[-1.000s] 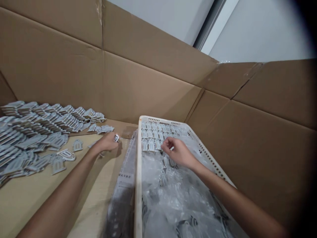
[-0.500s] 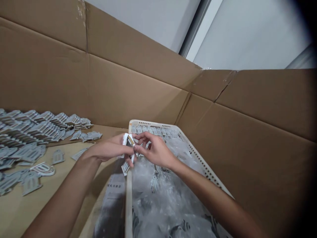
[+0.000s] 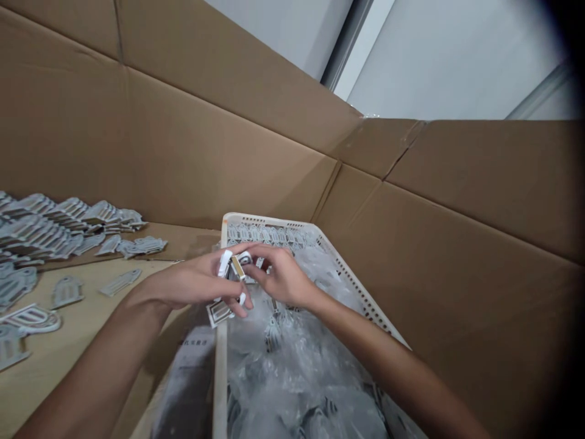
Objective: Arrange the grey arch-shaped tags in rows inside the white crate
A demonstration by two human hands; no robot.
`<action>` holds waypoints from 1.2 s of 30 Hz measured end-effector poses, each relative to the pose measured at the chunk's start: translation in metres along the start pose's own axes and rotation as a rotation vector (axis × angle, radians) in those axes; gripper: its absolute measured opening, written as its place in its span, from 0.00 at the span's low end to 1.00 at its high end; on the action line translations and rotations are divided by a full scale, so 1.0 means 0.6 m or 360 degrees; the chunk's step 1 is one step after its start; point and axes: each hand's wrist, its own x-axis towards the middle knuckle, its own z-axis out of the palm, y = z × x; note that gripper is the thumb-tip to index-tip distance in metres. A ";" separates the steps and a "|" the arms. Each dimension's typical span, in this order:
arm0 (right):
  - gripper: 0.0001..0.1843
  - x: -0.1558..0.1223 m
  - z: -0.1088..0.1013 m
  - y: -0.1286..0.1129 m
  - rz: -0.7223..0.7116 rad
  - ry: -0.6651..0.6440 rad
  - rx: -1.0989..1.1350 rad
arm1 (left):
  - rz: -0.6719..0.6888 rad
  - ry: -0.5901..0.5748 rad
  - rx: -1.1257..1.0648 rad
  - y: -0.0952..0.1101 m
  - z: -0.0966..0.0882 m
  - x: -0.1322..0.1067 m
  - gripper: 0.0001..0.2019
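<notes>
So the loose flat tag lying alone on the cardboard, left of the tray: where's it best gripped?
The loose flat tag lies flat, so I'd come from above and pinch its two long edges, or slide a fingertip under the narrow end nearest the white tray. Its neighbours sit apart, leaving room.

left hand (image 3: 192, 283): bare, white tape on fingers (image 3: 224, 263) | right hand (image 3: 281, 279): bare | forearms: no sleeves

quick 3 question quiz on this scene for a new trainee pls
1. True or false: both hands meet over the near-left corner of the white tray.
2. What lines the tray: A) clear plastic bags B) sand C) cloth?
3. Where do the stacked grey tags lie?

Key:
1. False: the left hand and right hand pinch a small white piece over its far-left part.
2. A
3. On the cardboard, left of the tray.
</notes>
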 end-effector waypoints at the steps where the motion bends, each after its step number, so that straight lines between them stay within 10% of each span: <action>1: 0.07 0.000 -0.006 0.004 0.0023 0.0065 0.0021 | -0.0007 0.0015 -0.0011 0.002 0.000 -0.003 0.47; 11: 0.15 -0.026 -0.139 0.137 0.0726 0.0106 -0.0270 | 0.0293 0.0685 -0.0051 0.032 -0.018 -0.022 0.30; 19: 0.13 -0.045 -0.103 0.220 0.1017 -0.0050 -0.0067 | 0.0324 0.0770 0.0028 0.037 -0.006 -0.017 0.17; 25: 0.06 -0.019 -0.095 0.226 0.1197 0.0286 0.0037 | 0.0303 0.0732 0.0090 0.036 0.002 -0.010 0.15; 36: 0.03 -0.032 -0.094 0.229 0.1334 0.0013 -0.0115 | 0.0126 0.0875 0.0289 0.045 0.019 0.002 0.15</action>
